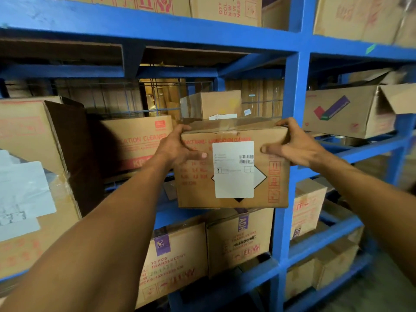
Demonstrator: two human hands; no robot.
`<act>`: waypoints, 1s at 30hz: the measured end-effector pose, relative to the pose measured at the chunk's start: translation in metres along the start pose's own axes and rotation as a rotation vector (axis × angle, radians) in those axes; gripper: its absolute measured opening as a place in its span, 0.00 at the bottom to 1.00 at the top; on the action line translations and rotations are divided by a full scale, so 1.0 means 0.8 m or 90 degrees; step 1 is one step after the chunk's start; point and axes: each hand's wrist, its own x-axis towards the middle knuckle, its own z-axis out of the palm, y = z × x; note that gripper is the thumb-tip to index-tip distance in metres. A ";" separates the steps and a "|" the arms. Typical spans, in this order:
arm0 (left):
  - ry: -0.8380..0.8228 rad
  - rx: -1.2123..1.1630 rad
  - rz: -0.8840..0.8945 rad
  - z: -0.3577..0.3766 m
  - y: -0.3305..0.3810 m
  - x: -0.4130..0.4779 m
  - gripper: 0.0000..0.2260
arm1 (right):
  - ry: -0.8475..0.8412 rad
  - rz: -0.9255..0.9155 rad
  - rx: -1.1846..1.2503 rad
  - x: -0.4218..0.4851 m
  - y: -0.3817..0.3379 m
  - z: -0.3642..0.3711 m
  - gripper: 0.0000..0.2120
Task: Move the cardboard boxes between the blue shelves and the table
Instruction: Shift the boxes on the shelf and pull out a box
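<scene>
Both hands, left [180, 146] and right [297, 146], grasp the box [233, 165] by its upper corners, thumbs on its front, holding it level at the shelf [290, 131] edge, probably for balance.

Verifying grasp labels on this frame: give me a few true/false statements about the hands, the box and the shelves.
1. The left hand and the right hand both grip the held box at its top corners. True.
2. A white label is on the box's front. True.
3. The shelf frame is red. False: it is blue.
4. The right hand is empty. False: it grips the box's top right corner.
</scene>
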 end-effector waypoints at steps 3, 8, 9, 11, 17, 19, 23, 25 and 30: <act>0.004 0.051 0.025 0.004 0.002 -0.006 0.44 | 0.027 -0.005 0.015 -0.012 0.001 0.010 0.48; 0.064 0.092 0.050 0.014 0.008 -0.027 0.42 | 0.134 0.007 -0.018 -0.035 0.001 0.032 0.39; 0.072 0.093 0.065 0.015 0.007 -0.032 0.41 | 0.143 0.018 -0.015 -0.044 -0.002 0.035 0.39; 0.080 0.104 0.094 0.012 0.002 -0.045 0.41 | 0.153 0.042 -0.020 -0.065 -0.009 0.043 0.43; 0.037 0.078 0.213 -0.023 -0.025 -0.087 0.42 | 0.259 0.098 -0.063 -0.153 -0.060 0.079 0.55; 0.025 0.091 0.258 -0.035 -0.032 -0.108 0.43 | 0.304 0.127 -0.068 -0.195 -0.074 0.096 0.51; -0.043 0.059 0.290 -0.044 -0.027 -0.150 0.44 | 0.387 0.207 -0.095 -0.281 -0.103 0.106 0.49; -0.089 0.031 0.302 -0.041 -0.013 -0.175 0.45 | 0.430 0.242 -0.131 -0.324 -0.119 0.093 0.48; -0.175 -0.057 0.375 -0.004 0.048 -0.237 0.45 | 0.533 0.321 -0.218 -0.427 -0.146 0.038 0.49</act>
